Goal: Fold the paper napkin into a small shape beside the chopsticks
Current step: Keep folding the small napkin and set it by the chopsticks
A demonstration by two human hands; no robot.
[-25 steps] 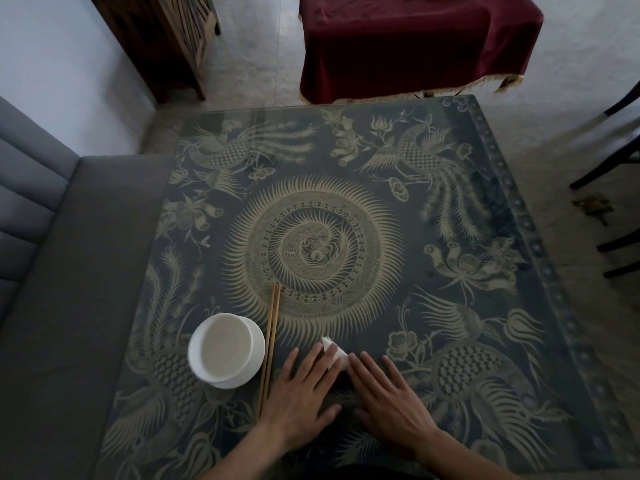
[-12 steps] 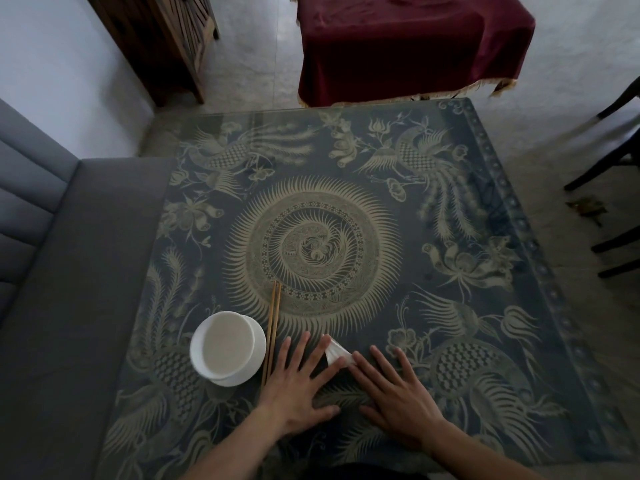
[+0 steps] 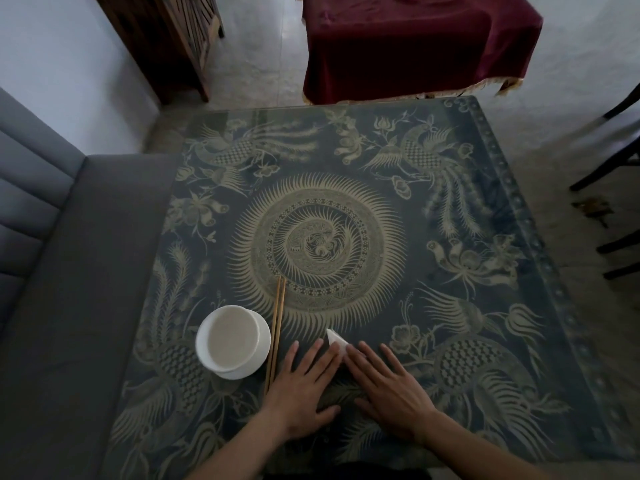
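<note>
Near the tabletop's front edge, the napkin is pressed flat beneath both spread hands, left hand and right hand, neither gripping, right of the chopsticks; creasing appears underway, another fold likely next.

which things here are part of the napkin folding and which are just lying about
Part of the job:
paper napkin, pressed flat under both hands
left hand
right hand
chopsticks, left of the napkin

Just lying about:
white bowl
red-draped table
grey sofa
</note>
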